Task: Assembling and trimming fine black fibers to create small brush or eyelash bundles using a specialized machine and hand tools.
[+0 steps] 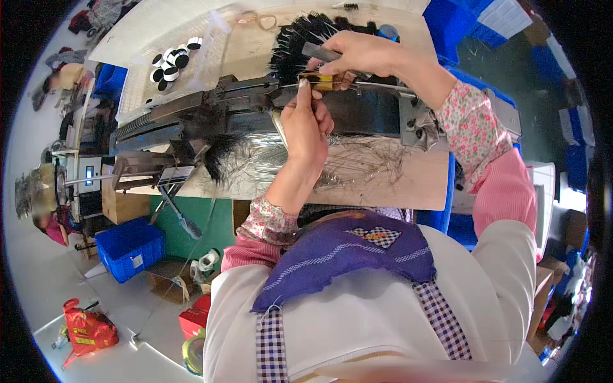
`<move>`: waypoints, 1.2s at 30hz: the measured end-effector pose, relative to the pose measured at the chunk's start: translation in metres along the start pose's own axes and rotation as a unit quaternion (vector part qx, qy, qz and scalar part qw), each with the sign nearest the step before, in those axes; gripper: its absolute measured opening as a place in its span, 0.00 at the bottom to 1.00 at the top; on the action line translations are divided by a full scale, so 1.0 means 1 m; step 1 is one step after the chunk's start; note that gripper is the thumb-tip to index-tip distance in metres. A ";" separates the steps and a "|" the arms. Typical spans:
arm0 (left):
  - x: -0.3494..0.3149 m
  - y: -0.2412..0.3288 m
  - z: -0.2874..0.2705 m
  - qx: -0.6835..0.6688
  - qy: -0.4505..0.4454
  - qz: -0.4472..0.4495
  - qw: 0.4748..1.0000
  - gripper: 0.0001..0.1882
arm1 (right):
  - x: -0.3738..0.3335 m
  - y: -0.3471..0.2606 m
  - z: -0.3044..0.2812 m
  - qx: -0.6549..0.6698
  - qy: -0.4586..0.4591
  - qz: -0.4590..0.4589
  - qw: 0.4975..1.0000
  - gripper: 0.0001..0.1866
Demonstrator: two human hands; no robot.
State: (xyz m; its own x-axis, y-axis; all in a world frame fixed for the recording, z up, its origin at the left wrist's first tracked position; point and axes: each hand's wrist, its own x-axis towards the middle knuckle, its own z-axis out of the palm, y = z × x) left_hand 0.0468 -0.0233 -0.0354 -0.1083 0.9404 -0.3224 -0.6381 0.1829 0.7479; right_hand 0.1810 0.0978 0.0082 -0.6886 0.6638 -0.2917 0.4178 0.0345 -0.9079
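My left hand (pixel 305 124) is raised to the middle of a long metal bench device (pixel 242 102), its fingers curled and closed. A white covering shows on one fingertip, close against a small yellow piece (pixel 324 82) on the device. Whatever those fingers pinch is too small to make out. From the right, my right hand (pixel 364 54) reaches over the device, closed around a flat grey metal bar (pixel 321 52) that sticks out to the left. Its lower fingers are beside the yellow piece. Just behind both hands lies a pile of black bristle brushes (pixel 294 48).
Loose thin wires (pixel 357 169) cover the table's near part, with a black bristle bundle (pixel 219 156) at their left. A clear plastic basket (pixel 211 54) holds several black-and-white round pieces (pixel 171 62). A blue round object (pixel 387 32) stands at the back. Blue bin (pixel 131 249) on the floor, left.
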 end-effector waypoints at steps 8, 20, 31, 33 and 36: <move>0.012 -0.015 -0.002 -0.010 -0.153 -0.002 0.988 0.33 | -0.001 -0.005 0.000 -0.028 -0.019 0.041 0.999 0.15; -0.002 0.013 -0.014 -0.264 -0.109 -0.107 0.952 0.41 | -0.034 -0.008 0.067 -0.437 0.264 -0.281 0.813 0.14; -0.007 0.013 -0.017 -0.262 -0.111 -0.046 0.958 0.34 | -0.018 -0.007 0.047 -0.384 0.260 -0.258 0.847 0.06; -0.007 0.015 -0.017 -0.247 -0.103 -0.050 0.962 0.33 | -0.027 -0.006 0.043 -0.390 0.256 -0.251 0.848 0.06; -0.006 0.015 -0.015 -0.264 -0.109 -0.050 0.957 0.33 | -0.032 -0.007 0.040 -0.405 0.261 -0.253 0.839 0.05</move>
State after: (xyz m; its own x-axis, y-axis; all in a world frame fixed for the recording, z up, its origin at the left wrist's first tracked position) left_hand 0.0265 -0.0301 -0.0310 0.0993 0.9737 -0.2052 -0.9390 0.1599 0.3043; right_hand 0.1762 0.0463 0.0115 -0.6348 0.6406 0.4320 0.5613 0.7666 -0.3120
